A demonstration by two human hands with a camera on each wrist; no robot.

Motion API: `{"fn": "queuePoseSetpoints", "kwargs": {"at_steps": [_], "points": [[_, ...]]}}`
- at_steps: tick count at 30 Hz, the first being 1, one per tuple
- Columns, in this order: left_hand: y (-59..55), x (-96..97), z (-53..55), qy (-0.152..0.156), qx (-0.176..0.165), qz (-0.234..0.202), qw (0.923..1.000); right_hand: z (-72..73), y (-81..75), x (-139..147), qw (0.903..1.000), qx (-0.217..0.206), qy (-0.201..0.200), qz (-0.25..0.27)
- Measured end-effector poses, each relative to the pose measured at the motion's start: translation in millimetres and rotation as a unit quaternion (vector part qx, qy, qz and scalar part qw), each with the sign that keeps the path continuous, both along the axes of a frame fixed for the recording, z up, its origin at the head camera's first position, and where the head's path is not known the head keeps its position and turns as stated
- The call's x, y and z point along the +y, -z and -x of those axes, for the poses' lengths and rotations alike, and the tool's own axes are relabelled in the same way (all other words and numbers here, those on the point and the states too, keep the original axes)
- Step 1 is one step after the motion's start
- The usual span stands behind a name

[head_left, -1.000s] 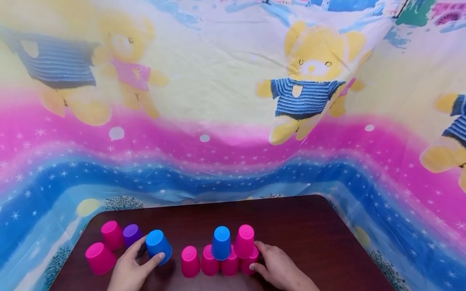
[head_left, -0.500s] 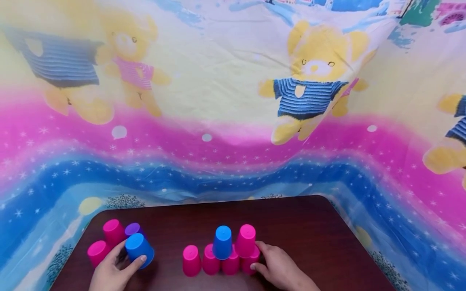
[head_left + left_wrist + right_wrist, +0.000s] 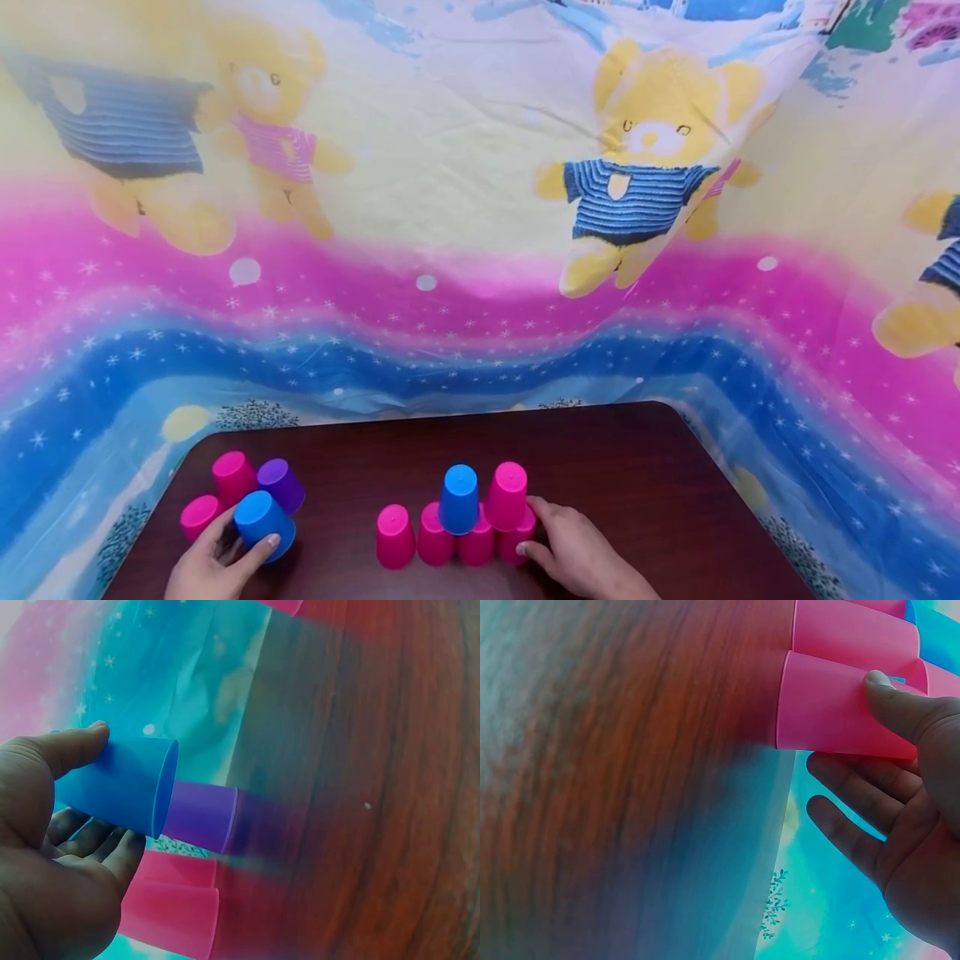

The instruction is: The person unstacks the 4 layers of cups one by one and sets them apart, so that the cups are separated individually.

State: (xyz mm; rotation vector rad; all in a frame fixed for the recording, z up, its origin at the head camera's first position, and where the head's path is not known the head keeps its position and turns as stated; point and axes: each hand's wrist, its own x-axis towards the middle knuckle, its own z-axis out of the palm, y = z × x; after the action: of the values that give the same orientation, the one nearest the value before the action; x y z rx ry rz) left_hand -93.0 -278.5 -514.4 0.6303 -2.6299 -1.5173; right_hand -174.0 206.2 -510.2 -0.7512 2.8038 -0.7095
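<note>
At the left in the head view, my left hand point(image 3: 207, 562) grips an upside-down blue cup point(image 3: 262, 521) between thumb and fingers. In the left wrist view the blue cup point(image 3: 120, 780) is raised off the table, its rim farther from the wood than that of the purple cup point(image 3: 201, 817). My right hand point(image 3: 573, 546) holds the pink cup point(image 3: 840, 709) at the right end of a bottom row of pink cups point(image 3: 475, 546), thumb on its near side. On that row rest a second blue cup point(image 3: 459, 500) and a pink cup point(image 3: 508, 497), side by side.
Two pink cups point(image 3: 234, 475) stand upside down at the table's left, close to the left hand. The leftmost row cup point(image 3: 395, 537) stands slightly apart from its neighbour. Behind the dark wooden table point(image 3: 600, 450) hangs a printed cloth point(image 3: 450, 333).
My left hand has carried the blue cup leftward, to just in front of the purple cup. My right hand has stayed on the end cup.
</note>
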Motion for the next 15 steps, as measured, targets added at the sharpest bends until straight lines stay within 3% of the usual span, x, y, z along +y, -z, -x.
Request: {"fn": "queuePoseSetpoints", "kwargs": {"at_steps": [7, 15], "points": [[10.7, -9.2, 3.2, -0.01, -0.005, -0.027, 0.9996, -1.6, 1.1, -1, 0.9999, 0.014, 0.001, -0.004], [27.3, -17.4, 6.5, -0.038, -0.013, -0.03, 0.9988, -2.3, 0.4, -1, 0.9998, 0.017, 0.003, -0.001]]}}
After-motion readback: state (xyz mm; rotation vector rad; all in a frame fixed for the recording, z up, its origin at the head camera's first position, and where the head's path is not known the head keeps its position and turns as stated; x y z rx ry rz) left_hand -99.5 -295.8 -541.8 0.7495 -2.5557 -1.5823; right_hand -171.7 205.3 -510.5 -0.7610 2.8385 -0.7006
